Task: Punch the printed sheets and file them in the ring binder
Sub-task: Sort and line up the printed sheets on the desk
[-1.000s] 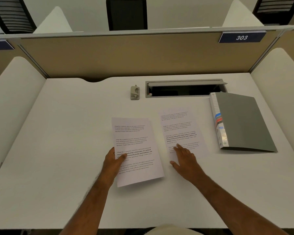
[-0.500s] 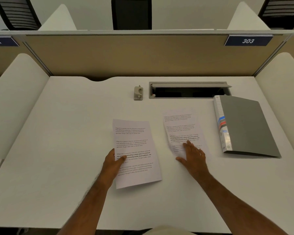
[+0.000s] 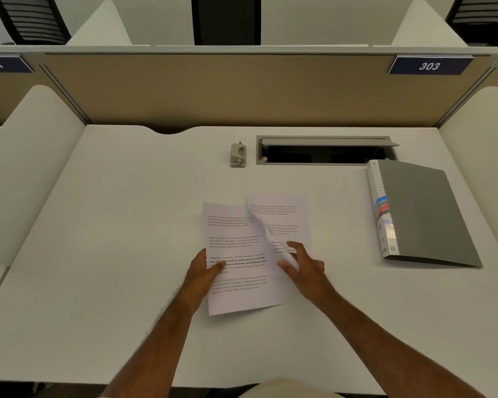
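Gathering two printed sheets on the desk (image 3: 112,254)
Left hand (image 3: 203,272) pinches the left sheet (image 3: 236,254); right hand (image 3: 305,268) fingers curl on the right sheet (image 3: 282,216), overlapping it

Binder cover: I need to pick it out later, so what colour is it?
Grey, seen in the head view: the binder has a white spine with blue and red stripes.

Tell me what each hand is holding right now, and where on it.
The left hand holds the flat white printed sheet at its left edge, thumb on top. The right hand pinches the second, curling printed sheet near its lower edge.
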